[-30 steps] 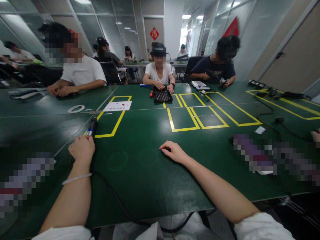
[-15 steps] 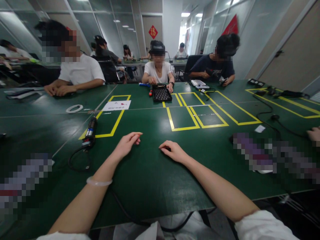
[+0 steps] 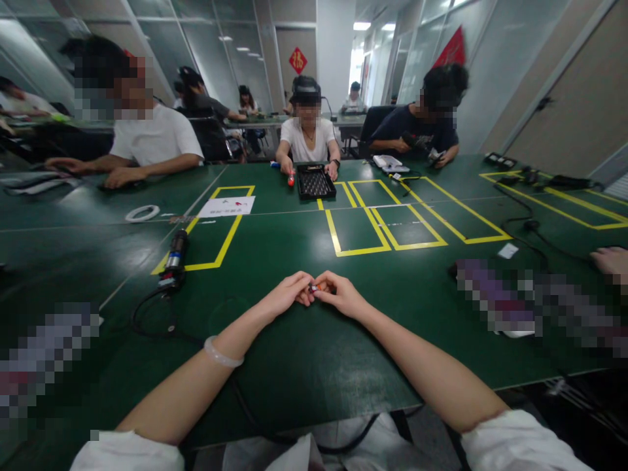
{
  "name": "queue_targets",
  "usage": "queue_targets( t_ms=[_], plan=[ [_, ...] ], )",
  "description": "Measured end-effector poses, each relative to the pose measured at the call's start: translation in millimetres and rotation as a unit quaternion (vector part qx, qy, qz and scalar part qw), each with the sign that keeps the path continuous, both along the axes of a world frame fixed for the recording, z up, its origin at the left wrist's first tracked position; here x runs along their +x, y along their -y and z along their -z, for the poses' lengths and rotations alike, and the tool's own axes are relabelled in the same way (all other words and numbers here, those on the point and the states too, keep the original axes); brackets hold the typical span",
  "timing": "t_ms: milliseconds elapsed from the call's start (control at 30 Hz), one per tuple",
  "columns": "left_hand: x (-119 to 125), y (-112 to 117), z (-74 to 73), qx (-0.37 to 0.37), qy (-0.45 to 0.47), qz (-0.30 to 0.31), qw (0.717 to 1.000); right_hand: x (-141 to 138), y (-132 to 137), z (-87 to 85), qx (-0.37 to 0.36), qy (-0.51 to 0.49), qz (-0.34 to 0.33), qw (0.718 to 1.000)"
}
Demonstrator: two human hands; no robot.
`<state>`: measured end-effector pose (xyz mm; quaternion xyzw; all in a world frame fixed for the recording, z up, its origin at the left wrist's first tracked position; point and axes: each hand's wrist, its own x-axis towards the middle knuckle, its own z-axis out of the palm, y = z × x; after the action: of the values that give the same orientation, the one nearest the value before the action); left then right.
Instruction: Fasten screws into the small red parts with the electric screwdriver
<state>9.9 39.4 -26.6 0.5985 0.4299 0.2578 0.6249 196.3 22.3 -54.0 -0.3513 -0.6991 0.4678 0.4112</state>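
My left hand (image 3: 287, 296) and right hand (image 3: 344, 296) meet on the bench (image 3: 294, 366); both grips pinch one small orange part (image 3: 316, 287); the screwdriver (image 3: 173, 260) lies well left of it.

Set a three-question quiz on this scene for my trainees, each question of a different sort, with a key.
1. True or false: the left hand grips the corded tool.
2. Where are the fingertips of the right hand? A on the tool; B on a small part, meeting the left fingertips; C raised in the air.
3. Fill in: the white bangle sits on the ___ wrist.
Key: 1 false; 2 B; 3 left.
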Motion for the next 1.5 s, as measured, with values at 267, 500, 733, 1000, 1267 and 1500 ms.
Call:
queue_targets(
  t_ms=[267, 500, 733, 1000, 1267, 1500],
  plan=[
    [1.8, 7.4, 5.1, 0.092, -0.018, 0.014, 0.996, 2.6, -0.8, 2.0, 0.013, 0.032, 0.018, 0.999],
    [2.3, 12.7, 1.0, 0.137, -0.009, -0.024, 0.99, 2.9, -3.3, 3.0, 0.0, 0.017, 0.025, 1.0],
    [-2.7, 8.3, 8.7, 0.153, -0.006, -0.034, 0.988, 3.5, -3.4, 2.4, 0.031, 0.024, 0.031, 0.999],
    [-4.2, 7.1, 10.8, 0.168, -0.019, -0.034, 0.985, 4.5, -4.5, 1.4, 0.09, 0.063, 0.04, 0.993],
    [-4.7, 9.1, 2.0, 0.131, -0.038, -0.028, 0.99, 6.7, -1.7, -4.1, 0.137, 0.098, 0.046, 0.985],
    [-6.5, 7.5, 3.7, 0.136, -0.06, -0.024, 0.989, 7.0, -0.6, -6.0, 0.162, 0.149, 0.049, 0.974]
  ],
)
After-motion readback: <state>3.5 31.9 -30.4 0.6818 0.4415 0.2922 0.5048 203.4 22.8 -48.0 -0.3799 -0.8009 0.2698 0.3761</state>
